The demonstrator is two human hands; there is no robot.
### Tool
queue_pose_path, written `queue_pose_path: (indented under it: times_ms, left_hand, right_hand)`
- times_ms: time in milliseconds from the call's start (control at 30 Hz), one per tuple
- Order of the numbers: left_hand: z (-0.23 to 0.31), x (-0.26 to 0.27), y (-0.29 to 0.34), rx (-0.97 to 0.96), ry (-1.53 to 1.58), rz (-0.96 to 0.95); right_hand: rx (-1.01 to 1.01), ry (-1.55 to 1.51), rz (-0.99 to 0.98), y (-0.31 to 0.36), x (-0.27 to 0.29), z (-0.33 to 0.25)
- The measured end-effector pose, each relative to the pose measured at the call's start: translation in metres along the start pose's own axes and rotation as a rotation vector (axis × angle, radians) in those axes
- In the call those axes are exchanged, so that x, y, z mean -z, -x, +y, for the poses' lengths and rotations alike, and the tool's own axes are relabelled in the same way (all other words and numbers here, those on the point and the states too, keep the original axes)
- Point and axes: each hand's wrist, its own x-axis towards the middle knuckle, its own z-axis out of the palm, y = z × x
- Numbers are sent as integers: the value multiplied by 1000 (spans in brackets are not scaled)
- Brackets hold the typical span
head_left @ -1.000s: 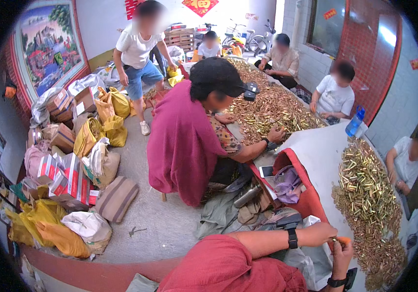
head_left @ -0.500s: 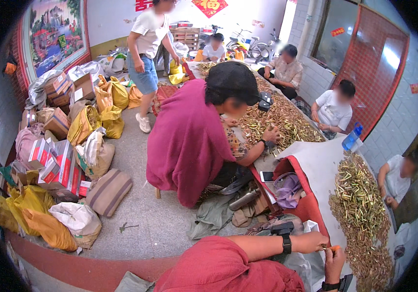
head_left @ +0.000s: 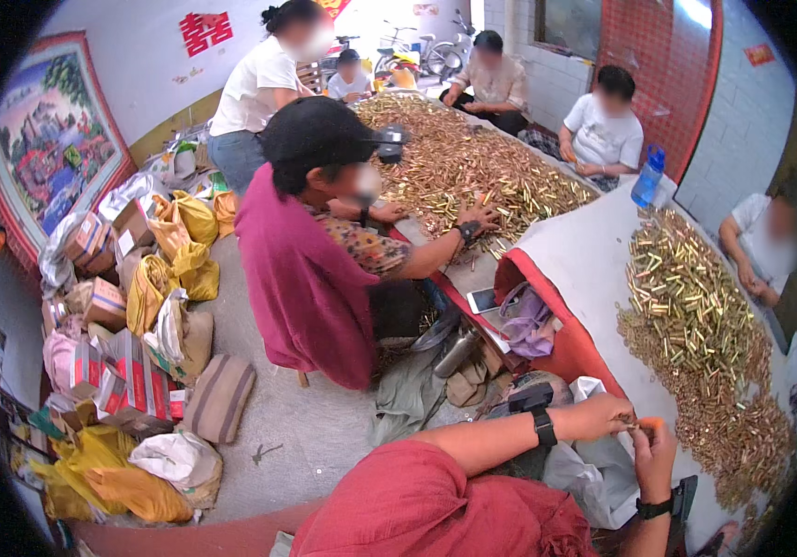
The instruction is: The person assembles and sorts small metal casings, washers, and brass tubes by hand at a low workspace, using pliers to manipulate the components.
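Observation:
My left hand [head_left: 594, 416] and my right hand [head_left: 655, 453] meet fingertip to fingertip in front of me, beside the near table edge. Both are closed in a pinch; a tiny piece seems to be between them, too small to make out. An orange cover [head_left: 651, 423] sits on a finger of my right hand. Dark bands circle both wrists. Under my hands hangs a white plastic bag [head_left: 594, 478]. Just beyond them, a heap of small gold-coloured metal tubes [head_left: 686, 302] lies on the pale tabletop [head_left: 577, 243], with tiny coppery pieces [head_left: 738, 441] at its near end.
A co-worker in a maroon top [head_left: 301, 269] sits at a larger heap of tubes [head_left: 473, 153]. Other people sit along the far side. A blue bottle [head_left: 647, 178], phone [head_left: 483, 300] and purple bag [head_left: 529, 320] rest by the table. Sacks and boxes [head_left: 134, 385] crowd the left floor.
My view has shifted and tilted. My hands stay pinched together. The co-worker in maroon now has a hand spread on the heap, and the standing person has moved up to the table.

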Motion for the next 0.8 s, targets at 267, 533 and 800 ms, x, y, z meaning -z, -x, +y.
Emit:
queue_pose_path:
  times_ms: [267, 533, 800]
  left_hand:
    - [-45, -6, -93, -18, -158, -35]
    - [-70, -8, -188, -165, -290, -150]
    - [-114, -31, -195, -89, -286, -82]
  right_hand:
    - [40, -18, 153, -50, 21, 50]
    - [-193, -89, 241, -80, 38, 136]
    - [-218, 3, 178, -93, 24, 207]
